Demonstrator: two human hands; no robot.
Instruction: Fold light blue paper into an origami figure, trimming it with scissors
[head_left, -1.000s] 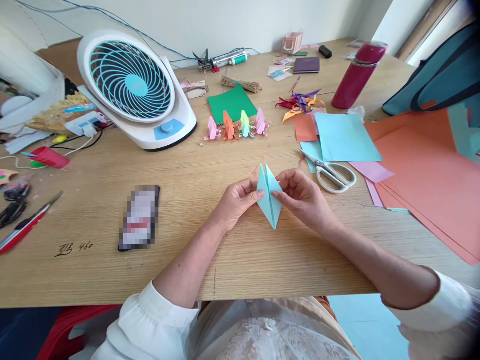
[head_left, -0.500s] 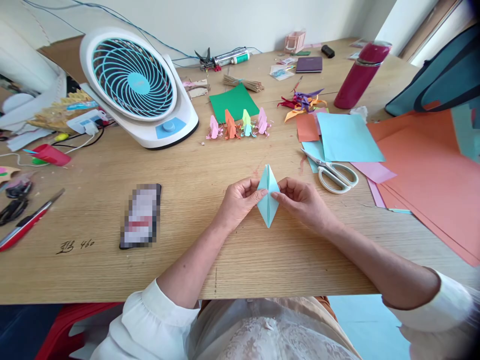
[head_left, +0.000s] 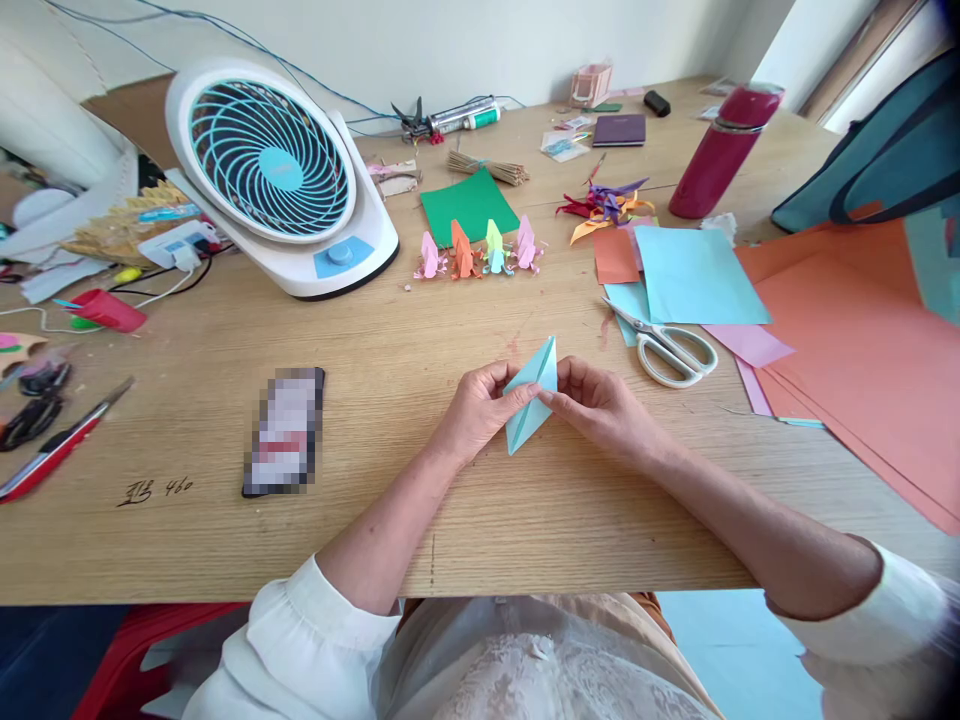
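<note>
A light-blue folded paper diamond is held just above the desk, tilted so its upper tip leans right. My left hand pinches its left side, thumb on the front face near the middle. On the other side, my right hand grips the right edge, its thumb close to the left thumb. The fingers behind the paper are partly hidden. Beyond the hands stands a row of small folded paper figures in pink, orange and green. White-handled scissors lie to the right of my right hand.
Light-blue sheets and large orange sheets cover the right side. A fan stands at the back left, with a phone in front. A green sheet and a red flask are farther back.
The paper diamond has turned from upright to slanting, its top tip moving right and its bottom tip left. Both hands remain in nearly the same place.
</note>
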